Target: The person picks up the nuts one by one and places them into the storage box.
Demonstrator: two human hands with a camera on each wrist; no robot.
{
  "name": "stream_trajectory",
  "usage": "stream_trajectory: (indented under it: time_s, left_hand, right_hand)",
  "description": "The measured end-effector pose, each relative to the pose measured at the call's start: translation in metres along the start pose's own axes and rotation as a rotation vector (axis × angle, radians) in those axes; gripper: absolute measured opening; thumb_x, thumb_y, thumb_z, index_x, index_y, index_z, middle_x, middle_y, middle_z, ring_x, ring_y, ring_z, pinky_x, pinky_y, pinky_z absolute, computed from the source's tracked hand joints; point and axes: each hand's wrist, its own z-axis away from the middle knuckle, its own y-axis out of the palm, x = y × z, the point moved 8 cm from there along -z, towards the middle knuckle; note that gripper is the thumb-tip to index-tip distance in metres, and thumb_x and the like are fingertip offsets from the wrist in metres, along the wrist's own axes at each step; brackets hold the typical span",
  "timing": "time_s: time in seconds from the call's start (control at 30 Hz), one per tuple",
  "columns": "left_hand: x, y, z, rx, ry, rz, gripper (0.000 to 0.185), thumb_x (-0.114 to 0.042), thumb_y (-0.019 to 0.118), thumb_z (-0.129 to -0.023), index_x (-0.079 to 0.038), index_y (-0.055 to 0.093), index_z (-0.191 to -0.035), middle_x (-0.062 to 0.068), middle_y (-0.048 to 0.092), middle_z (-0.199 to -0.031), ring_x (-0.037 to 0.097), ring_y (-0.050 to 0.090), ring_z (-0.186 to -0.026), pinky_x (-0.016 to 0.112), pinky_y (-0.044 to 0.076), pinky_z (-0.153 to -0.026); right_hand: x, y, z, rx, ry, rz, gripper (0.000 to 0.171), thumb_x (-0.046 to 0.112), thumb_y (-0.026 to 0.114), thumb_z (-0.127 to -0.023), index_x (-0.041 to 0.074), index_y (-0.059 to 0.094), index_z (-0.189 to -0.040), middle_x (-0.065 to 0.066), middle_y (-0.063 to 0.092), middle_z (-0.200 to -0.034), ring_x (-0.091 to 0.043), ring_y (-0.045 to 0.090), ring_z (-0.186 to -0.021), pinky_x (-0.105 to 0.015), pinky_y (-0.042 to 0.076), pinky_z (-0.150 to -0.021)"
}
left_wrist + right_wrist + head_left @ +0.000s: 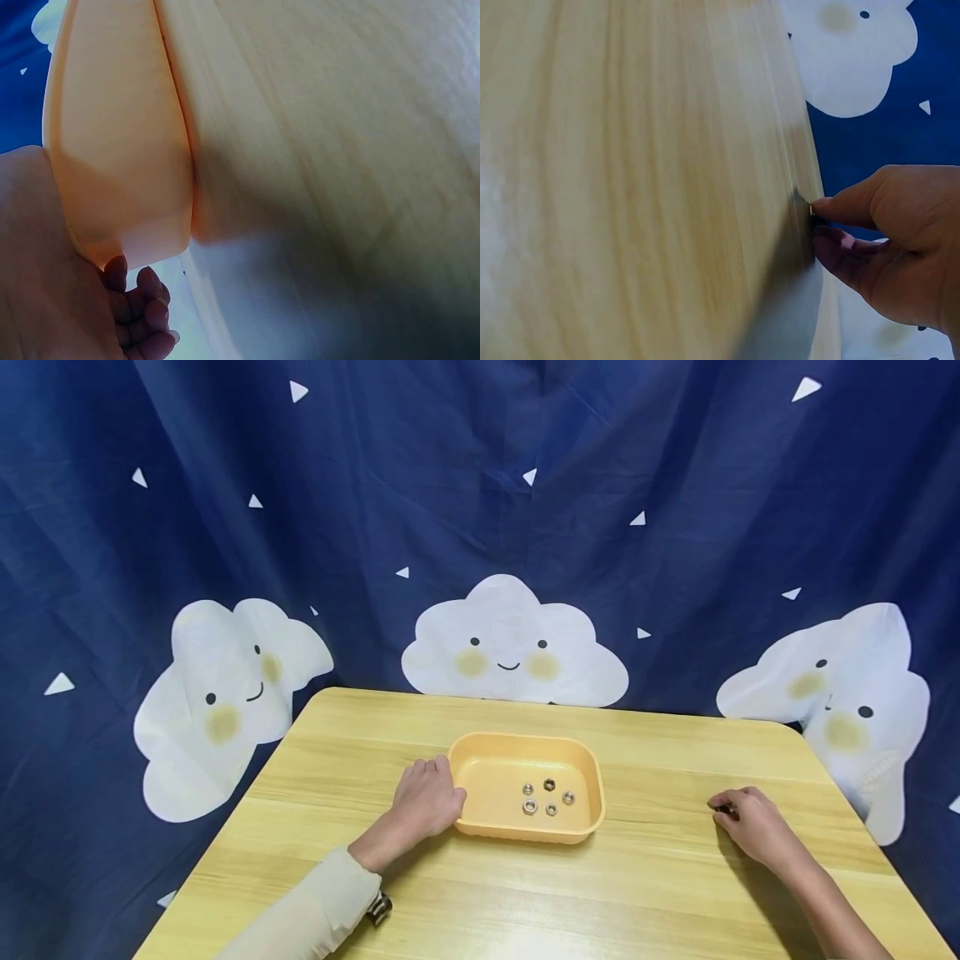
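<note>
A shallow orange plastic tray (480, 828) stands on the table, with several hex nuts (530, 807) lying loose on its floor. One nut (550, 785) is dark; the others look silvery. My left hand (427, 797) grips the tray's left end, thumb at the rim; in the left wrist view its curled fingers (154, 315) show beyond the tray's wall (124, 142). Well to the right of the tray, my right hand (753, 827) pinches a small dark piece (815, 220) between thumb and fingers, close over the tabletop. Its shape is mostly hidden by the fingertips.
The light wooden table (645, 893) has rounded far corners. Behind it hangs a dark blue curtain (465, 527) with white clouds and triangles. A dark band or device (380, 908) sits at my left wrist beside the pale sleeve (315, 902).
</note>
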Motion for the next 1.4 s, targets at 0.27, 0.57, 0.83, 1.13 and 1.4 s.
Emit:
stream_trajectory:
  time_s: [0.27,0.57,0.83,1.13,1.4]
  left_hand:
    - [-0.0013,-0.0020,0.0010,-0.017,0.010,-0.005,0.025,-0.029,0.048,-0.094,-0.005,0.046,-0.093,0.009,0.047,-0.083,0.028,0.043,-0.080,0.037,0.035,-0.077]
    - [0.0000,-0.0021,0.0013,-0.023,0.007,0.009,0.025,-0.029,0.049,-0.094,-0.004,0.046,-0.094,0.009,0.046,-0.083,0.027,0.042,-0.079,0.037,0.035,-0.077]
    - [0.0008,-0.0022,0.0002,-0.016,0.003,0.007,0.025,-0.029,0.049,-0.095,-0.005,0.045,-0.092,0.009,0.046,-0.083,0.027,0.042,-0.079,0.037,0.034,-0.077]
    - [-0.0001,0.0002,0.0009,-0.006,0.007,-0.002,0.025,-0.030,0.048,-0.095,-0.005,0.045,-0.092,0.009,0.046,-0.083,0.027,0.041,-0.078,0.036,0.033,-0.076]
    - [-0.0003,-0.0001,-0.0014,-0.002,0.001,-0.008,0.025,-0.030,0.048,-0.096,-0.005,0.045,-0.093,0.009,0.047,-0.083,0.027,0.042,-0.079,0.035,0.033,-0.075]
  right_hand:
    - [-0.0050,-0.0006,-0.0040,0.068,0.036,-0.022,0.017,0.001,0.069,-0.090,-0.007,0.072,-0.106,-0.023,0.075,-0.098,-0.041,0.071,-0.091,-0.054,0.057,-0.079]
    - [-0.0048,-0.0012,-0.0068,0.091,0.018,-0.013,0.019,0.002,0.069,-0.092,-0.010,0.070,-0.106,-0.022,0.074,-0.097,-0.041,0.071,-0.092,-0.054,0.056,-0.081]
    - [-0.0017,0.0000,-0.0064,0.076,-0.036,-0.002,0.014,0.001,0.067,-0.092,-0.008,0.070,-0.102,-0.019,0.074,-0.095,-0.039,0.071,-0.091,-0.050,0.057,-0.078]
    - [-0.0020,-0.0016,-0.0066,0.076,-0.049,0.015,0.012,0.005,0.072,-0.090,0.000,0.076,-0.100,-0.012,0.076,-0.094,-0.028,0.070,-0.086,-0.039,0.055,-0.073]
    - [-0.0032,-0.0061,-0.0076,0.051,-0.020,-0.003,0.014,0.008,0.074,-0.085,0.007,0.079,-0.098,-0.008,0.078,-0.093,-0.015,0.069,-0.082,-0.034,0.054,-0.072]
